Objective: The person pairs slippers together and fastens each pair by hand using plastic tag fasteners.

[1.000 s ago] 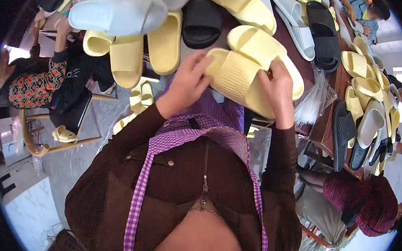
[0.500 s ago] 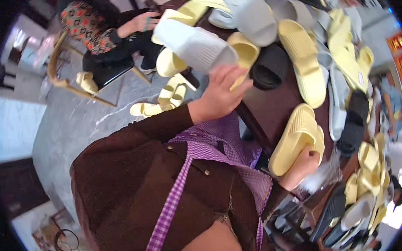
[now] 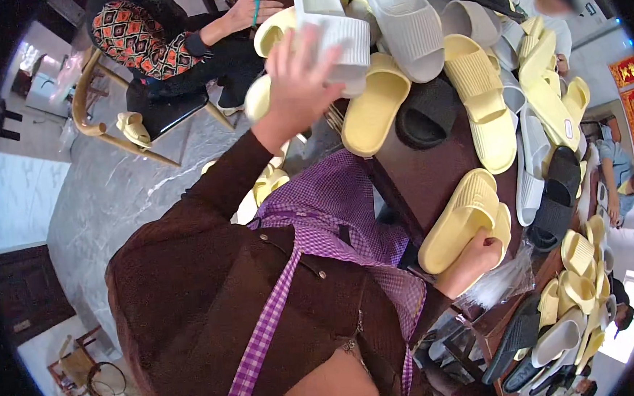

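yellow slippers (image 3: 464, 222) in right hand (image 3: 480, 253)

Dark brown table (image 3: 432, 180), its bare patch ringed by slippers. Black slipper (image 3: 426, 113) lies just above that patch, yellow slippers (image 3: 479, 101) and grey slippers (image 3: 400, 19) heaped beyond it; black and yellow pairs (image 3: 560, 190) to its right

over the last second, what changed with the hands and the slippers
The left hand let go of the yellow slipper pair and went up to the pale grey slipper on the heap, now touching it. The right hand lowered the pair toward the dark table. It still grips the pair; the heap stayed put.
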Motion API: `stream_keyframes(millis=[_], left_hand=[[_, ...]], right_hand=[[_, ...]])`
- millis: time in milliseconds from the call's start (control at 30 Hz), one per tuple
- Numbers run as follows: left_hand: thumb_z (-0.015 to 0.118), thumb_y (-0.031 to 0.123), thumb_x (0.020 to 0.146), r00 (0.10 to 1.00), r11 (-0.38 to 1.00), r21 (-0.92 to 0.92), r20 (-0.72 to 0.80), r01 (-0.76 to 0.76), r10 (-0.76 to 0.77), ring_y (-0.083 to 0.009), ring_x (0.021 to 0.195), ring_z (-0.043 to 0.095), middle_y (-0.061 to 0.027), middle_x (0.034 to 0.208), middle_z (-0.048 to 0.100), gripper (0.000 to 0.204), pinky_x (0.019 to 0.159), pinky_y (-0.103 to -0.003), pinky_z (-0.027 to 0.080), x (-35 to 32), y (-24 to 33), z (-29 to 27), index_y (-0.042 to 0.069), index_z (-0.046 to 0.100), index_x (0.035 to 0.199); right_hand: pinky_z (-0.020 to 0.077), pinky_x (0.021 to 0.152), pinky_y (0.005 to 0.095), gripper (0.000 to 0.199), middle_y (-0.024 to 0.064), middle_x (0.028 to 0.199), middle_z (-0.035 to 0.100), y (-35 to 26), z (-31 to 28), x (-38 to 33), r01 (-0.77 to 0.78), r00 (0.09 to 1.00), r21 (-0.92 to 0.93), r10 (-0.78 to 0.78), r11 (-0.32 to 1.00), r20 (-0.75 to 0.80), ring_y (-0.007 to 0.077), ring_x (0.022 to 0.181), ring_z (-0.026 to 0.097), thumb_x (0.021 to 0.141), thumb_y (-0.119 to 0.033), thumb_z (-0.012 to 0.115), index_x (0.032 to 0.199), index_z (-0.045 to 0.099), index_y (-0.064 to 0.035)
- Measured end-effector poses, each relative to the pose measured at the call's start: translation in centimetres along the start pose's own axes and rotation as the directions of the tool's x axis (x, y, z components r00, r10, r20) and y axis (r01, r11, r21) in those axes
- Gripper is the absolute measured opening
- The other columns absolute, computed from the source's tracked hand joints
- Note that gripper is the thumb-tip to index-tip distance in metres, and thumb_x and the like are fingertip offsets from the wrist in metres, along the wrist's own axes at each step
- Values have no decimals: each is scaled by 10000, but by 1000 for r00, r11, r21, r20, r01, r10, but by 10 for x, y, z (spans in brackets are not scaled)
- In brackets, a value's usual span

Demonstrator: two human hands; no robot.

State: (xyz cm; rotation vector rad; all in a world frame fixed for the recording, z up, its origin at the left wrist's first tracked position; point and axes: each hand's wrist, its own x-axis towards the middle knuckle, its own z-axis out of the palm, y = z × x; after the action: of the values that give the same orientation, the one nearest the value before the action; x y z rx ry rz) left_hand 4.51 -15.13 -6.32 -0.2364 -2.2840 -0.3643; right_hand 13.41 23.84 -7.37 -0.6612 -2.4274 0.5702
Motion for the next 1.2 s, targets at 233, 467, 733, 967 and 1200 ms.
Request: stream_keyframes(millis=[233,467,733,967,1200], left_hand=[[708,207,669,965,937,-231,49,264,-259,-500,1241,267,-269,1397,227,857,1027,-522,252,0,-38,52,105,257,1390],[682,233,687,940,899,-300,-16,320,-340,-511,1262,236,-261,1423,175,877,937,-616,305,-2,-43,89,176,206,1421],[641,232,705,890,848,-271,116,456,-441,-456,1206,363,-216,1441,173,826,878,-591,344,-2,-31,69,213,227,1418],[667,235,693,919,874,-284,124,394,-374,-420,1164,421,-203,1419,242,827,888,-567,353,3,-31,67,150,257,1406],[618,238,829,837,560,-636,294,532,-461,-244,973,579,-209,1214,495,680,817,-325,471,-26,-57,73,-16,275,1359]], right_hand=[[412,593,449,301,248,664,563,-8,4,2,37,999,-117,-35,992,26,362,576,509,800,-162,611,707,548,118],[452,621,405,230,215,714,592,-11,-34,-8,162,976,13,-163,987,147,322,624,559,847,-144,583,822,591,85],[406,898,387,350,193,1046,591,-187,17,55,839,496,233,-867,491,43,340,1013,537,828,-148,626,1125,556,24],[314,917,626,578,189,1193,511,-318,118,44,972,218,11,-926,233,309,345,1161,453,671,-248,721,1218,539,-196],[334,836,641,362,122,1013,564,-316,137,50,955,295,-99,-864,279,409,318,1048,512,695,-331,688,999,600,-154]])
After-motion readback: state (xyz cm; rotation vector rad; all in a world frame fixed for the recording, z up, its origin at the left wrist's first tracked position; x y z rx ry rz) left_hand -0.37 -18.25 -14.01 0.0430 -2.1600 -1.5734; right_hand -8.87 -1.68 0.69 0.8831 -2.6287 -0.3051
